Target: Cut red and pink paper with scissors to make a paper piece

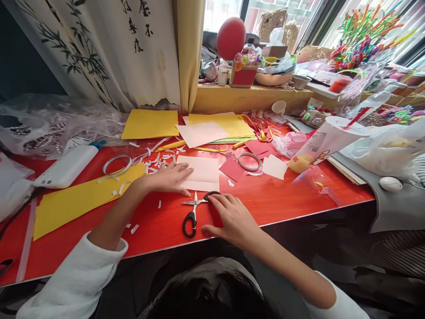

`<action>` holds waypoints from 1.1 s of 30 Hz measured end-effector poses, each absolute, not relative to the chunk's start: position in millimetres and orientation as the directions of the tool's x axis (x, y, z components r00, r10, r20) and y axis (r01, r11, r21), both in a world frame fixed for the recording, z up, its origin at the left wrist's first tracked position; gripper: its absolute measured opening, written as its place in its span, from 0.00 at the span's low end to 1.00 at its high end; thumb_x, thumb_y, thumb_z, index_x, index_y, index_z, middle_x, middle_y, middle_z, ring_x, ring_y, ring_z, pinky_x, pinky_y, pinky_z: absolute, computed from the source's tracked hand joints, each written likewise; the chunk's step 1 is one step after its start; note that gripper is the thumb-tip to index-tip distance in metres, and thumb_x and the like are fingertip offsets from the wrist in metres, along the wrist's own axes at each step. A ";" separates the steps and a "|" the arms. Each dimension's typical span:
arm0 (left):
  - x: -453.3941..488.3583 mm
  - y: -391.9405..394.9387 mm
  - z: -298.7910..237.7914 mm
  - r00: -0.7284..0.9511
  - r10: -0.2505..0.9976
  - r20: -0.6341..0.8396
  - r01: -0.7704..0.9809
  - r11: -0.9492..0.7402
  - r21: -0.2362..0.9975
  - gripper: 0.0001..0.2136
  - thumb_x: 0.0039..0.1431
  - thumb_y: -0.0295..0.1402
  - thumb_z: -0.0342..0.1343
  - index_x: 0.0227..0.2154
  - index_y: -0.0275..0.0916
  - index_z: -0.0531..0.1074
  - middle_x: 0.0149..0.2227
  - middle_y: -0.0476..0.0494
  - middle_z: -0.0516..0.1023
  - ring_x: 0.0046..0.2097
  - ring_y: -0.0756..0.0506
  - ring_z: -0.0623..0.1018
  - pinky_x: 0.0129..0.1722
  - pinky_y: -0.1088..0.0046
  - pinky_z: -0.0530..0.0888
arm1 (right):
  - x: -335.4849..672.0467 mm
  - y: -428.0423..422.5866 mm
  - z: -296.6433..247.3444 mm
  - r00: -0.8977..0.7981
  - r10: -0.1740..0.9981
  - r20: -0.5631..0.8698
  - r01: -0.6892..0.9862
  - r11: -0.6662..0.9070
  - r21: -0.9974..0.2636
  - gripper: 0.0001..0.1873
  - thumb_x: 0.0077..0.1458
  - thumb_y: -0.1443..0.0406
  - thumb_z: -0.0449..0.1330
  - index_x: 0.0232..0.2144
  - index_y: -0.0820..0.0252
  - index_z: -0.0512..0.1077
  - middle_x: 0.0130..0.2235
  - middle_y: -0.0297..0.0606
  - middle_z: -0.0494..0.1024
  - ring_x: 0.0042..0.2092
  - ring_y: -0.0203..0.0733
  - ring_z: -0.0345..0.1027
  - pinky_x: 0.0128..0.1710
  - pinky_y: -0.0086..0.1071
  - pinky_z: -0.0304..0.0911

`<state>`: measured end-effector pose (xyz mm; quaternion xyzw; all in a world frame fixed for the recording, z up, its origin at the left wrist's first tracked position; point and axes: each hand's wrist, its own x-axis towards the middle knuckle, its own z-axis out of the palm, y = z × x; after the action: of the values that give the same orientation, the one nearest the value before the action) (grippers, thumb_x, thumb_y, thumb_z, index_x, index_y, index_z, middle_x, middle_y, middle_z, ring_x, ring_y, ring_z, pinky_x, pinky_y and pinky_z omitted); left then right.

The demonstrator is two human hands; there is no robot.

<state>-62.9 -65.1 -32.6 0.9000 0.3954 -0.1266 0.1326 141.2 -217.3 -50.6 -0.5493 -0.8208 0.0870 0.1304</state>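
1. In the head view, my left hand is lying flat on a pale paper sheet. Its fingers are stretched out open and are not gripping anything.
2. My right hand is resting on the red table. Its fingers are loose and open. The fingertips are touching one black loop of the scissors, but they are not holding it.
3. The scissors are lying on the table between my two hands, just below the pale sheet, with the blades spread apart.
4. A long yellow paper is lying to the left, beside my left arm, with little white scraps near it.
5. A small red square and a tape ring are sitting just to the right of the pale sheet.
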 end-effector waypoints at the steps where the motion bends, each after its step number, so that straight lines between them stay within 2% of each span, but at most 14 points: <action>1: -63.8 -62.4 -35.1 0.667 0.683 -0.298 0.738 -0.662 0.132 0.42 0.49 0.59 0.50 0.64 0.43 0.51 0.67 0.33 0.49 0.64 0.25 0.49 0.58 0.39 0.46 | 140.4 -219.1 -51.5 -0.345 0.931 0.120 0.883 0.365 -0.296 0.36 0.49 0.52 0.64 0.54 0.70 0.66 0.54 0.50 0.71 0.53 0.57 0.63 0.51 0.48 0.62; 7: -68.1 -53.1 -34.6 0.719 0.693 0.053 0.663 -0.707 0.247 0.16 0.61 0.39 0.44 0.41 0.45 0.77 0.45 0.43 0.78 0.46 0.40 0.75 0.50 0.61 0.65 | 163.4 -195.8 -49.2 -0.170 0.930 0.327 0.828 0.315 -0.465 0.18 0.60 0.57 0.53 0.46 0.63 0.70 0.48 0.46 0.75 0.50 0.46 0.69 0.50 0.38 0.64; 9: -67.5 -56.1 -26.9 0.589 0.775 0.230 0.674 -0.627 0.391 0.15 0.60 0.40 0.46 0.37 0.45 0.78 0.39 0.45 0.80 0.42 0.42 0.76 0.44 0.65 0.68 | 180.3 -170.8 -45.5 -0.078 0.926 0.368 0.871 0.243 -0.427 0.17 0.62 0.60 0.51 0.48 0.65 0.69 0.50 0.48 0.74 0.51 0.47 0.68 0.51 0.38 0.62; 11: -64.3 -60.8 -20.1 0.378 0.853 0.360 0.597 -0.522 0.609 0.15 0.58 0.44 0.50 0.37 0.43 0.77 0.38 0.45 0.80 0.41 0.42 0.77 0.42 0.67 0.69 | 193.3 -143.6 -43.8 -0.085 0.956 0.280 0.937 0.172 -0.303 0.23 0.58 0.61 0.56 0.52 0.70 0.65 0.53 0.54 0.71 0.55 0.52 0.65 0.50 0.40 0.62; 13: -58.8 -64.6 -18.0 0.205 0.910 0.360 0.357 -0.412 0.838 0.16 0.56 0.45 0.53 0.40 0.41 0.76 0.41 0.44 0.79 0.42 0.42 0.77 0.41 0.68 0.71 | 198.3 -121.2 -45.8 -0.094 0.985 0.144 0.980 0.117 -0.161 0.22 0.57 0.65 0.56 0.52 0.71 0.65 0.47 0.55 0.75 0.49 0.55 0.70 0.41 0.39 0.65; 15: -52.7 -65.3 -22.5 0.144 0.952 0.270 0.062 -0.281 0.958 0.19 0.54 0.44 0.56 0.45 0.39 0.73 0.43 0.42 0.79 0.42 0.42 0.78 0.42 0.66 0.73 | 196.4 -107.8 -50.9 -0.086 0.993 0.074 0.993 0.092 -0.073 0.16 0.56 0.71 0.53 0.47 0.71 0.69 0.39 0.52 0.79 0.41 0.53 0.74 0.33 0.35 0.63; 18: -45.9 -61.5 -36.5 0.098 0.984 0.149 -0.157 -0.133 0.979 0.19 0.50 0.40 0.60 0.44 0.36 0.72 0.42 0.40 0.79 0.41 0.41 0.78 0.42 0.63 0.74 | 190.7 -102.9 -57.2 -0.068 0.992 0.102 0.996 0.074 -0.057 0.13 0.54 0.77 0.49 0.37 0.70 0.73 0.34 0.51 0.79 0.37 0.51 0.74 0.30 0.33 0.59; 20: -43.6 -58.7 -44.4 0.093 0.991 0.100 -0.202 -0.079 0.976 0.20 0.47 0.36 0.62 0.44 0.36 0.72 0.43 0.39 0.79 0.43 0.40 0.78 0.43 0.62 0.74 | 189.9 -105.3 -54.6 -0.047 0.987 0.154 0.996 0.057 -0.061 0.14 0.57 0.74 0.48 0.37 0.68 0.73 0.36 0.50 0.79 0.39 0.50 0.74 0.32 0.33 0.59; 21: -42.8 -57.9 -46.8 0.099 0.991 0.088 -0.218 -0.064 0.974 0.20 0.46 0.34 0.62 0.44 0.36 0.71 0.44 0.39 0.78 0.44 0.40 0.78 0.44 0.61 0.74 | 190.0 -107.0 -50.4 -0.032 0.977 0.211 0.991 0.059 -0.121 0.14 0.60 0.71 0.47 0.39 0.66 0.73 0.37 0.49 0.79 0.40 0.50 0.73 0.33 0.34 0.60; 23: -41.5 -57.7 -48.4 0.093 0.991 0.099 -0.252 -0.072 0.965 0.21 0.46 0.32 0.62 0.45 0.37 0.69 0.46 0.38 0.77 0.46 0.40 0.77 0.46 0.61 0.74 | 188.8 -109.7 -36.2 0.027 0.934 0.356 0.899 0.133 -0.418 0.15 0.62 0.63 0.48 0.41 0.62 0.73 0.39 0.45 0.79 0.41 0.48 0.73 0.36 0.35 0.62; 25: -40.0 -58.6 -47.1 0.070 0.985 0.155 -0.288 -0.129 0.949 0.22 0.46 0.30 0.62 0.47 0.38 0.66 0.49 0.39 0.76 0.48 0.41 0.77 0.48 0.62 0.73 | 181.7 -111.2 -17.5 0.132 0.895 0.427 0.543 0.295 -0.786 0.16 0.61 0.57 0.50 0.41 0.59 0.73 0.38 0.40 0.79 0.41 0.45 0.73 0.37 0.34 0.65; 26: -39.1 -59.2 -46.2 0.057 0.981 0.188 -0.301 -0.163 0.940 0.23 0.47 0.29 0.62 0.47 0.39 0.65 0.50 0.39 0.75 0.49 0.42 0.76 0.48 0.62 0.73 | 175.5 -111.3 -8.2 0.156 0.901 0.404 0.314 0.342 -0.885 0.16 0.60 0.55 0.51 0.40 0.57 0.73 0.38 0.39 0.79 0.41 0.44 0.73 0.37 0.34 0.66; 29: -36.4 -61.1 -44.4 0.023 0.963 0.268 -0.307 -0.249 0.919 0.23 0.49 0.30 0.61 0.49 0.41 0.63 0.51 0.42 0.74 0.52 0.44 0.75 0.51 0.65 0.72 | 150.9 -109.5 9.8 0.092 0.946 0.311 -0.085 0.319 -0.944 0.13 0.56 0.55 0.55 0.37 0.55 0.74 0.38 0.36 0.78 0.41 0.41 0.72 0.37 0.33 0.67; 33: -32.3 -64.9 -44.3 0.007 0.978 0.209 -0.374 -0.191 0.907 0.13 0.56 0.36 0.57 0.43 0.40 0.68 0.49 0.43 0.76 0.51 0.44 0.75 0.49 0.67 0.73 | 124.3 -99.8 0.1 0.013 0.973 0.230 -0.169 0.229 -0.959 0.15 0.53 0.53 0.58 0.35 0.57 0.75 0.30 0.35 0.74 0.30 0.35 0.67 0.25 0.26 0.62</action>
<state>-32.3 -64.9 -44.3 0.4564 0.3306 0.6224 0.5432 124.3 -99.8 0.1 -0.3926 -0.5118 0.4812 0.5936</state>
